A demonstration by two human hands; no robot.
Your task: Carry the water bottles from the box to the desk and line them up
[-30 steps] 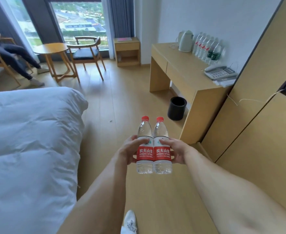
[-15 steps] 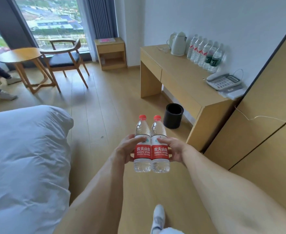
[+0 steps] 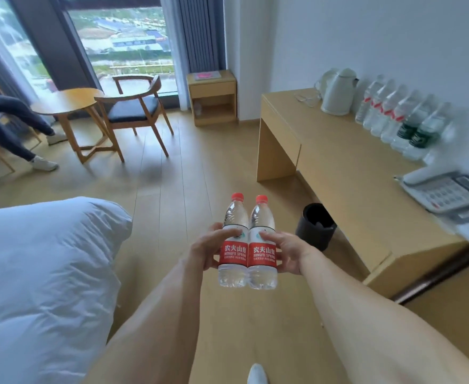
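You have walked closer to the bench

The bench now fills more of your right side, and its row of bottles, kettle and phone look nearer. The bed has slid lower left; the seated person's legs are back in view.

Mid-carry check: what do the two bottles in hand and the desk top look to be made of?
Left bottle and right bottle: clear, thin plastic, seemingly; the floor shows through, with glossy red label wraps and red caps. Desk: light wood or wood-look laminate, matte, with faint grain; which of the two is not clear.
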